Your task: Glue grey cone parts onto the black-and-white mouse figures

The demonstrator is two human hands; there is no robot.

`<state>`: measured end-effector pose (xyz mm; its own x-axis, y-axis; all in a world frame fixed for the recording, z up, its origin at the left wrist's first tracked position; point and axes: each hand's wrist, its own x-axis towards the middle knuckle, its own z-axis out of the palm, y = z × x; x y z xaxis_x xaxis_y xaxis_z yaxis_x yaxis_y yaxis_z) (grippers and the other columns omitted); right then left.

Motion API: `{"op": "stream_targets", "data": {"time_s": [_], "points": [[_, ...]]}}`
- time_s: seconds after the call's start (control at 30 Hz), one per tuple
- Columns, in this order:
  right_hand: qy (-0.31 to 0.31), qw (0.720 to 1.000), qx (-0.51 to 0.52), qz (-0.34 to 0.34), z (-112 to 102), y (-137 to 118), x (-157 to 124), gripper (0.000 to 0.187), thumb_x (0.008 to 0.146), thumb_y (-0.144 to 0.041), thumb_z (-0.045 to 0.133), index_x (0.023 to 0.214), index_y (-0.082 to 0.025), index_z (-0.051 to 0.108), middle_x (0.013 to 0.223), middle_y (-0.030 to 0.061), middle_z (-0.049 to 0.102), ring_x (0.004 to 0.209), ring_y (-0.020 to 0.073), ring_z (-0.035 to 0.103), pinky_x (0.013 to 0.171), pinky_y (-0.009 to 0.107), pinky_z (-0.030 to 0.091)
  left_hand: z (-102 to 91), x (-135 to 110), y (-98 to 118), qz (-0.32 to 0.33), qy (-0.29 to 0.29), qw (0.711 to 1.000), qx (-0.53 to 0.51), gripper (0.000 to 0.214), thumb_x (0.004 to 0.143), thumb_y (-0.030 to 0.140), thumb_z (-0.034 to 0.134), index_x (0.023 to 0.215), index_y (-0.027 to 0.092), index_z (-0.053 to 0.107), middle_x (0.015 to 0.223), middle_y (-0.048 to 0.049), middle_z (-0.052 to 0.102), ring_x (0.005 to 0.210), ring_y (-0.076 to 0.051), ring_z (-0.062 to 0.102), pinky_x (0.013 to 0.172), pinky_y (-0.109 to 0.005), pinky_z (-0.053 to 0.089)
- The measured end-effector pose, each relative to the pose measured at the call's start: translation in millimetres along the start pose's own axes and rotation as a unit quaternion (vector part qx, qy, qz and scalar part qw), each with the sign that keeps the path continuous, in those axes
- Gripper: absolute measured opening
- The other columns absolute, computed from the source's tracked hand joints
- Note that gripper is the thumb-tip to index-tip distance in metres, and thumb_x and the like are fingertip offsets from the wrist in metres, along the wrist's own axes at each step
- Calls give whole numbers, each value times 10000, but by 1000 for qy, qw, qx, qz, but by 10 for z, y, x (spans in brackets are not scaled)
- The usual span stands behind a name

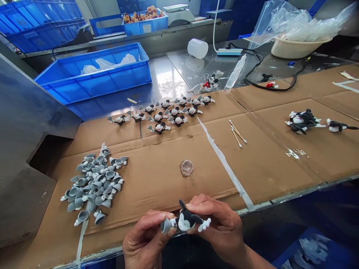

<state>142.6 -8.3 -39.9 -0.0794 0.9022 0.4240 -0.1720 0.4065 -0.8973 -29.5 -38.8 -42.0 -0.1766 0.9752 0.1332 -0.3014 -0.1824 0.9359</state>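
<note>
My left hand (150,235) pinches a small grey cone-shaped piece with a white glove hand (167,225) between thumb and finger. In my right hand (218,224) is a black-and-white mouse figure (186,220), its white face turned up and one white glove hand sticking out to the right. The grey piece meets the figure's black arm at the left; whether they are joined I cannot tell. Beyond my hands stands a small clear round dish (186,168). A pile of grey cone pieces (98,179) lies to the left.
Several mouse figures with grey cones (159,116) stand in rows at the back. More figures (304,120) lie at the right, and cotton swabs (237,132) lie mid-table. A blue crate (106,84), metal housing (25,149), white bottle (198,48) and basin of plastic bags (297,48) surround the cardboard.
</note>
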Motion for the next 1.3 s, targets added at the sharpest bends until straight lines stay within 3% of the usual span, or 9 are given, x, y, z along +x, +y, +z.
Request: {"op": "stream_targets", "data": {"time_s": [1.3], "points": [[3, 1000, 9, -2, 3, 0, 9, 280, 834, -164, 811, 1098, -256, 789, 755, 43, 721, 631, 166, 666, 559, 257, 551, 1, -5, -9, -5, 18, 1000, 1, 279, 712, 120, 887, 920, 295, 824, 844, -26, 814, 756, -174, 767, 713, -231, 645]]}}
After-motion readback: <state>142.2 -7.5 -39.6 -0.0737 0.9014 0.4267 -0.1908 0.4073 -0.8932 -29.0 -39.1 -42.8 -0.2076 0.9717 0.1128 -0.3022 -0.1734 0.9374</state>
